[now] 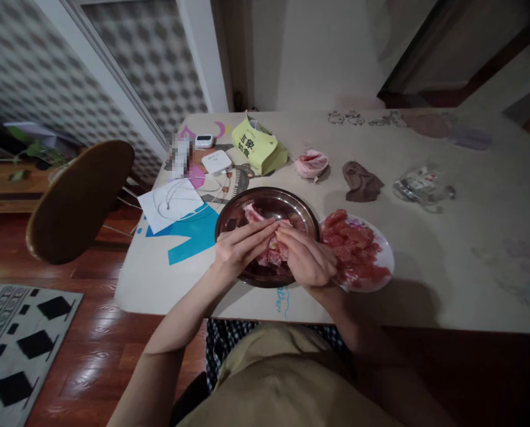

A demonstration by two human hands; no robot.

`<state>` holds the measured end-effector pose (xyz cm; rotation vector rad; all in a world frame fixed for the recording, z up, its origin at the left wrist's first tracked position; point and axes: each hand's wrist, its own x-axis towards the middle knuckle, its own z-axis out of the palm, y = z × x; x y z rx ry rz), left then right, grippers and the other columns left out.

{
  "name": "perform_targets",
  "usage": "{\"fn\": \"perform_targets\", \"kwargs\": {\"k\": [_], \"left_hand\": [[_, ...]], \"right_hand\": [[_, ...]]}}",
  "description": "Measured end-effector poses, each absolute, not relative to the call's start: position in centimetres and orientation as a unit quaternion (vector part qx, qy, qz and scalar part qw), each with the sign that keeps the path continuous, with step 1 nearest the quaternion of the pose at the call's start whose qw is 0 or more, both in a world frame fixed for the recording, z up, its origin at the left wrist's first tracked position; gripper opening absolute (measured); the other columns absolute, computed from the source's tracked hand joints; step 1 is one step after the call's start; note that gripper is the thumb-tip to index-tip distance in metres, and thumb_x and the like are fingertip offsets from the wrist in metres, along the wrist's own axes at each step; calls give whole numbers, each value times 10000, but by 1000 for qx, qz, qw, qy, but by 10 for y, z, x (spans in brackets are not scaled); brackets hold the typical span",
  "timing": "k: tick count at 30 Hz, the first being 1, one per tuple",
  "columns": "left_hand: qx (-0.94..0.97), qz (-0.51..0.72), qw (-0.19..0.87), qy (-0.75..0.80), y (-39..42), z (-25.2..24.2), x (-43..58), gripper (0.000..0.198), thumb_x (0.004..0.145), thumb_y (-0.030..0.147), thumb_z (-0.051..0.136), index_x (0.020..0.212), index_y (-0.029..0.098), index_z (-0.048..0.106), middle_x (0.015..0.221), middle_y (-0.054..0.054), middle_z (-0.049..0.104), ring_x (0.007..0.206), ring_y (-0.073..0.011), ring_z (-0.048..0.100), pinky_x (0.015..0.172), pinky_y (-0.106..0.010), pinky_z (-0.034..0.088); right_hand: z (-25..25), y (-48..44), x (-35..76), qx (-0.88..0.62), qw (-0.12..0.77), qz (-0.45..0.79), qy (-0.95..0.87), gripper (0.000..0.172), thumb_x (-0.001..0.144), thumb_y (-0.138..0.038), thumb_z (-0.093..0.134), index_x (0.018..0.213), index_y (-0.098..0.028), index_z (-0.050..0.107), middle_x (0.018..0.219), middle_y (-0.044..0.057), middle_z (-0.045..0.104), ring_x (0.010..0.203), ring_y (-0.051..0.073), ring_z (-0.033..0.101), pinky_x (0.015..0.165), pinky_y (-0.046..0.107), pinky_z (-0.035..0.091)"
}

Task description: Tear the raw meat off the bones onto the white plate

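Note:
Over a round steel bowl [312, 222] my two hands meet, fingertips touching or nearly so. Pale pink, bony-looking raw meat [271, 256] lies in the bowl, partly covered by the hands. My left hand [245, 243] has its fingers pressed together, with the tips on the meat. My right hand [309, 255] is closed, pinching the meat from the other side; its thumb is mostly hidden. Just right of the bowl, a flowered white plate [386, 255] carries red raw meat slices [354, 246], close by my right wrist.
Behind the bowl are a yellow-green paper bag [258, 148], a pink mesh-like bundle [312, 164], a crumpled brown cloth [361, 181] and a clear plastic bag [420, 185]. White devices [217, 161], cables and a white sheet [169, 204] lie left. A wooden chair [80, 201] stands beyond the table's left edge.

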<state>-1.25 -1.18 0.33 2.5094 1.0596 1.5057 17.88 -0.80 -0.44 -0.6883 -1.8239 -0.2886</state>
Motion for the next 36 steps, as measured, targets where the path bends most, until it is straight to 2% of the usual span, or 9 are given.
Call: {"fn": "perform_targets", "kwargs": {"k": [4,7,10,16,21,26,36], "left_hand": [[821,469,-31,325,-10,3,-17,356,987,140,685,1342,172,697,1249,-76,794,1072,-137,794,893,-186,646],[821,467,-75,321,-10,4,-17,279,975,163,714,1254,151,729,1155,-76,820,983,-136,811,807,-181,638],[817,468,-114,317,-11,4,-16,234,978,170,714,1208,129,733,1122,-89,826,981,-144,813,825,-185,631],[811,460,-149,330,-11,1,-19,278,998,158,674,1272,126,705,1190,-123,808,1064,-174,803,870,-213,636],[798,482,-129,339,-11,1,-15,262,988,189,697,1247,157,721,1143,-102,823,1016,-175,815,837,-215,645],[769,512,-93,371,-13,1,-6,165,953,197,746,1114,167,771,1056,-70,840,908,-146,823,769,-168,630],[741,551,-5,384,-14,6,1,125,925,158,761,1043,192,788,942,-25,840,853,-140,818,810,-201,661]], "right_hand": [[-4,-8,184,-279,527,-118,-794,382,976,-12,628,1331,-145,675,1168,78,810,1105,181,783,998,267,652],[-3,-9,188,-275,505,-106,-811,401,988,-35,622,1366,-161,659,1216,77,796,1141,192,771,1025,290,648],[-1,-9,187,-268,512,-85,-812,400,989,-36,615,1365,-161,666,1212,78,798,1156,203,766,1042,306,644],[4,-6,180,-314,494,-79,-807,347,964,-43,677,1295,-141,710,1153,99,810,1137,218,773,1050,327,633],[9,-7,182,-272,477,-131,-825,316,941,-6,675,1248,-62,723,1150,138,807,1132,224,774,1074,315,619],[8,-7,182,-259,488,-167,-817,335,958,-48,679,1285,-108,718,1127,97,818,1099,202,786,1038,290,640],[7,-5,179,-249,504,-155,-812,281,965,-40,660,1220,-124,742,1065,84,828,1086,204,790,1022,298,657]]}}
